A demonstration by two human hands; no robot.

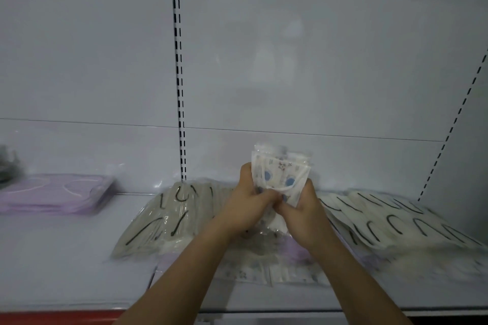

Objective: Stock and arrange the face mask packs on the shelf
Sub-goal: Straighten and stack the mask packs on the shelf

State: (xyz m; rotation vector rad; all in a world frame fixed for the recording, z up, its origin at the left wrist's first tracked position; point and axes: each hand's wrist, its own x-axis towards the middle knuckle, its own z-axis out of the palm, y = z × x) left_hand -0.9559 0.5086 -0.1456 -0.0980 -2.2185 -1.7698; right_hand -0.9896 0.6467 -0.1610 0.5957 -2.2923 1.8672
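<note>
Back panel (317,60): white, glossy, fills the upper view; slotted upright (179,87) runs down it left of centre, a second slotted upright (454,119) slants at the right edge.
Shelf (66,253): white deck, red strip along its front edge at lower left.
Right beige packs (396,221): fanned row of clear-wrapped masks with black ear loops, lying flat on the shelf right of the hands.
Left beige packs (163,219): similar stack with black loops, lying at the foot of the centre upright, left of the hands.
Lilac packs (55,192): flat pile with white loops, far left on the shelf, well apart from the beige ones.
Packs under the arms (264,266): clear-wrapped patterned and lilac ones flat on the shelf, blurred, count unclear.
Dark item (6,166): at the left edge, too blurred to name.
Held packs (280,174): small bundle of white masks with blue print, upright, raised above the shelf between the two beige groups, in front of the back panel.
Left hand (248,200): fingers curled around the bundle's left edge, gripping it.
Right hand (301,208): fingers curled on the bundle's lower right edge, gripping it; both hands touch at the bundle's base.
</note>
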